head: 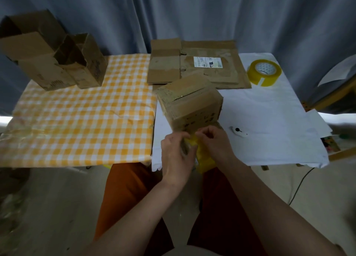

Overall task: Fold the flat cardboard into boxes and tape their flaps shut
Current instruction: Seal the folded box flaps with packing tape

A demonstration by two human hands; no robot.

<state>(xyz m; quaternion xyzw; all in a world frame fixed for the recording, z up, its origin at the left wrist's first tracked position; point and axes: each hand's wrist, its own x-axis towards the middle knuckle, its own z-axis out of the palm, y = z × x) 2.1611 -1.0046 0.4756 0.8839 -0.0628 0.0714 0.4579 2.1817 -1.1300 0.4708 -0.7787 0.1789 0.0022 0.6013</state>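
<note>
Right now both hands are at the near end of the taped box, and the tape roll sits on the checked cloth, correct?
Not quite. The tape roll sits on the white cloth, not the checked one, as the head view shows. The left hand and right hand are at the near end of the taped box.

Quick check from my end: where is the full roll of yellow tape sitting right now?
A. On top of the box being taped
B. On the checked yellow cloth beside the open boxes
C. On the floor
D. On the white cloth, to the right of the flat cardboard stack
D: the tape roll rests on the white cloth, just right of the flat cardboard stack, untouched by either hand.
</note>
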